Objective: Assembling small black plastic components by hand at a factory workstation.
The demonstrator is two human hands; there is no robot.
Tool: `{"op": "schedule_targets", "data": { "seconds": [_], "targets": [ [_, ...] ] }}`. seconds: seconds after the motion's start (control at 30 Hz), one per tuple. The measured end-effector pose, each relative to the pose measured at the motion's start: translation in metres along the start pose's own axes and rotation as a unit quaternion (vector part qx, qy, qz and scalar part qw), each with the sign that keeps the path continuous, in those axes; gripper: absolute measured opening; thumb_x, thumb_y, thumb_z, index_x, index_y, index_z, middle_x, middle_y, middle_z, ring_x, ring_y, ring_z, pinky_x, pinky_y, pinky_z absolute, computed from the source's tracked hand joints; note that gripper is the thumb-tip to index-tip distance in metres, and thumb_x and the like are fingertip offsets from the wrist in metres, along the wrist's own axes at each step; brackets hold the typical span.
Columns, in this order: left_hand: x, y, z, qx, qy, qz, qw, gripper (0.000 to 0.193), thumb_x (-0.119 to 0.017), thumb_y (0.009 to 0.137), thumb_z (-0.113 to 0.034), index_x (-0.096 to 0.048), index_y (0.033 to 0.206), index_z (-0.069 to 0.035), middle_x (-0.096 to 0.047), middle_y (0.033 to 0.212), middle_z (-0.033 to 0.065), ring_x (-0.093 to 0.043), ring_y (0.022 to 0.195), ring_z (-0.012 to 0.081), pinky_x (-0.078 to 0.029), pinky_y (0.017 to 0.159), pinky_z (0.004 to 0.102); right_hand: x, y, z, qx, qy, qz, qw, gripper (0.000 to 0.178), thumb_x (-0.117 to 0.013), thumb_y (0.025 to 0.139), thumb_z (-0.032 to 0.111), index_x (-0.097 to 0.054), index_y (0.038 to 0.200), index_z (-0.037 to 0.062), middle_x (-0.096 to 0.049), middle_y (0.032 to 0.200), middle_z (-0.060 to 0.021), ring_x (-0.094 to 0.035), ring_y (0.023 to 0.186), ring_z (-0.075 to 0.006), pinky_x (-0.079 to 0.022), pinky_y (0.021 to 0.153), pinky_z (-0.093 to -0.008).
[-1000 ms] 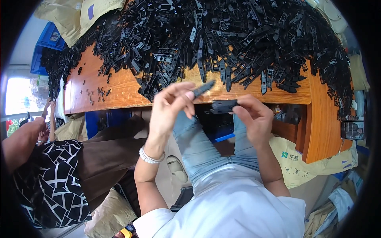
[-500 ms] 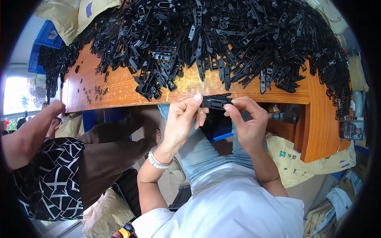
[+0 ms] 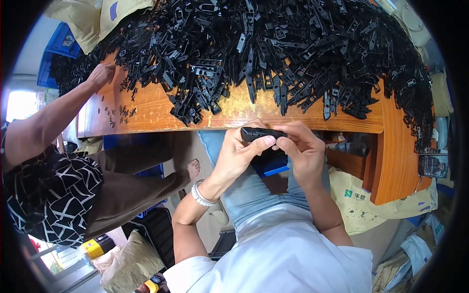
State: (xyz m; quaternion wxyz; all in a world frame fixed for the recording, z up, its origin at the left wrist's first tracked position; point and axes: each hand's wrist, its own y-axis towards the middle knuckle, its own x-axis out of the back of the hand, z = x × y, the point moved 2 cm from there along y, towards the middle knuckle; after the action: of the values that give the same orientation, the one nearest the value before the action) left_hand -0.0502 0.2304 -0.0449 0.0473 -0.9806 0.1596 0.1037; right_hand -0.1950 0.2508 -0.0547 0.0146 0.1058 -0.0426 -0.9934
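Just off the table's front edge, both my hands hold a narrow black plastic part (image 3: pixel 259 133). My left hand (image 3: pixel 239 149) grips its left end, thumb along the near side and fingers behind. My right hand (image 3: pixel 304 146) pinches the right end between thumb and fingers. The part's smooth dark side faces up, and the fingertips cover some of it. Beyond my hands, a large heap of similar black plastic parts (image 3: pixel 273 44) covers most of the table; a few single pieces lie at its near fringe.
The wooden table (image 3: pixel 156 110) has a worn front edge. Small black bits (image 3: pixel 122 115) lie scattered at its left. A co-worker's hand (image 3: pixel 101 74) reaches to the heap there. A phone (image 3: pixel 433 165) stands at the right, above a printed yellowish sack (image 3: pixel 359 200).
The black part has been turned over and now shows a smoother side, slightly lower. My left thumb has shifted onto its near side. The co-worker's arm has reached forward to the heap.
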Motion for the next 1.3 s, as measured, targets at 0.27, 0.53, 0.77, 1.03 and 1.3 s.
{"op": "schedule_targets", "data": {
  "seconds": [0.27,0.53,0.77,1.03,1.3],
  "targets": [
    [0.093,0.087,-0.039,-0.177,0.554,-0.194,0.790,0.012,-0.058,0.080,-0.010,-0.065,0.082,0.001,-0.059,0.074,0.0154,-0.059,0.064,0.0285,-0.045,0.059,0.0334,0.021,-0.004,-0.005,-0.064,0.059,-0.068,0.994,0.020,-0.058,0.084,0.006,-0.059,0.100,-0.0046,-0.060,0.077,-0.0076,-0.057,0.060,-0.0105,-0.038,0.048,-0.0186],
    [0.124,0.146,-0.035,-0.159,0.782,-0.232,0.556,0.014,-0.060,0.077,-0.020,-0.068,0.080,-0.008,-0.061,0.074,0.0083,-0.061,0.067,0.0272,-0.048,0.058,0.0352,0.026,-0.010,-0.014,-0.115,0.045,-0.040,0.991,0.020,-0.060,0.081,0.004,-0.059,0.098,-0.0056,-0.058,0.077,-0.0052,-0.052,0.056,-0.0093,-0.040,0.053,-0.0195],
    [0.124,0.169,-0.032,-0.116,0.813,-0.238,0.519,0.019,-0.061,0.075,-0.024,-0.063,0.069,-0.005,-0.061,0.071,0.0115,-0.061,0.067,0.0290,-0.048,0.057,0.0375,0.025,-0.008,-0.011,-0.128,0.052,-0.035,0.990,0.020,-0.060,0.080,0.003,-0.059,0.097,-0.0062,-0.056,0.076,-0.0051,-0.050,0.054,-0.0087,-0.044,0.057,-0.0206],
    [0.108,0.112,-0.052,-0.138,0.738,-0.241,0.615,0.019,-0.063,0.072,-0.019,-0.061,0.072,-0.001,-0.059,0.076,0.0133,-0.059,0.069,0.0305,-0.047,0.063,0.0388,0.037,-0.009,-0.011,-0.145,0.041,-0.049,0.987,0.019,-0.059,0.081,0.003,-0.059,0.098,-0.0056,-0.056,0.076,-0.0050,-0.052,0.056,-0.0096,-0.044,0.058,-0.0205],
    [0.068,0.035,-0.042,-0.032,0.347,-0.143,0.926,0.015,-0.058,0.074,0.001,-0.058,0.089,0.000,-0.057,0.080,0.0017,-0.053,0.065,0.0061,-0.041,0.056,0.0188,0.031,-0.007,-0.013,-0.092,0.126,-0.018,0.988,0.022,-0.061,0.079,0.003,-0.058,0.099,-0.0057,-0.058,0.083,-0.0091,-0.055,0.061,-0.0125,-0.045,0.060,-0.0233]
  ]
}}
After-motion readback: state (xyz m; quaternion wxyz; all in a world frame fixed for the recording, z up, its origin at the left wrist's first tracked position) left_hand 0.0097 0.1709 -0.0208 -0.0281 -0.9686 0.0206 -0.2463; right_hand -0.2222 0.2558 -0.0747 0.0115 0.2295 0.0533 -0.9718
